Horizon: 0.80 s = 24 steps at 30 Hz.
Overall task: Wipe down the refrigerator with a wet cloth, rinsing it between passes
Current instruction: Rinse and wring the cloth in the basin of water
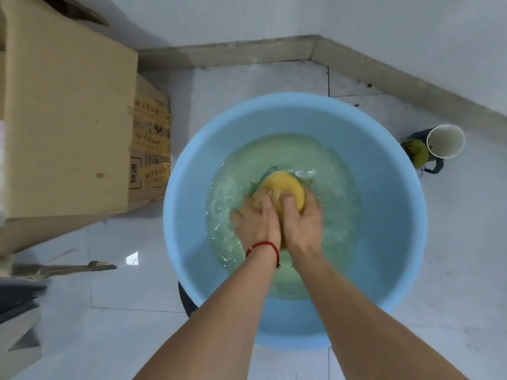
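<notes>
The left hand (256, 223) and the right hand (300, 218) sit side by side in the water, each with fingers curled over the near side of a bunched yellow cloth (284, 189), gripping it between them; the fingertips are blurred and partly under the surface, so their exact lie cannot be told. A red string bracelet (263, 246) circles the left wrist. The cloth rises just above the rippled, greenish water (337, 204), near the middle of a round light-blue basin (397, 215). Bare sloping wall of the basin shows all round the water, widest on the right and far sides. The basin stands on a pale tiled floor (123, 311). To its left, just beside the rim, stand stacked cardboard boxes (68, 119), the nearest printed carton almost touching the basin's edge. To the right, apart from the rim, a white cup (445, 141) stands beside a green round object (415, 153). Beyond the basin a grey skirting board (233, 54) runs along the wall and turns at a corner, with open floor between it and the far rim.
</notes>
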Each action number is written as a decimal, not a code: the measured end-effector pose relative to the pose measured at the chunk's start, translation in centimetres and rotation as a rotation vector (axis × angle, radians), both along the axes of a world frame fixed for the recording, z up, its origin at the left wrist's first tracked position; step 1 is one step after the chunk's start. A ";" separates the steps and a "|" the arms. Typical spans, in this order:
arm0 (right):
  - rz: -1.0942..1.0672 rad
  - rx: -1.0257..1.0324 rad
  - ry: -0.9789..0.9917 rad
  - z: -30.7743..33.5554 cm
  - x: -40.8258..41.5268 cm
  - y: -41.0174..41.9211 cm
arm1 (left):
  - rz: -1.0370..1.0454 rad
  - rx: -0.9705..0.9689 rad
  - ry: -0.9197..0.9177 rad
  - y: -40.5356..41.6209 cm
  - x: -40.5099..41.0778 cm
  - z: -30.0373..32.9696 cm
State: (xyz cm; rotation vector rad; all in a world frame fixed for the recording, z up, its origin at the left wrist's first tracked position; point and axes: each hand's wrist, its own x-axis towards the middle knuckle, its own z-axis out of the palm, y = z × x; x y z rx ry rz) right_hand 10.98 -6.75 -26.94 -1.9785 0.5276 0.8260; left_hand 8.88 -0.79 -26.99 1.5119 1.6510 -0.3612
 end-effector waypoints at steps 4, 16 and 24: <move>-0.147 0.243 0.167 1.7 0.7 1.2 | 0.233 -0.148 -0.127 0.7 0.7 1.1; 0.929 -0.682 -0.421 -0.5 3.5 -2.4 | -0.189 -0.023 -0.014 3.0 -3.1 3.0; -0.109 0.134 0.138 2.9 -0.8 2.0 | 0.226 -0.384 -0.028 0.8 -0.1 2.5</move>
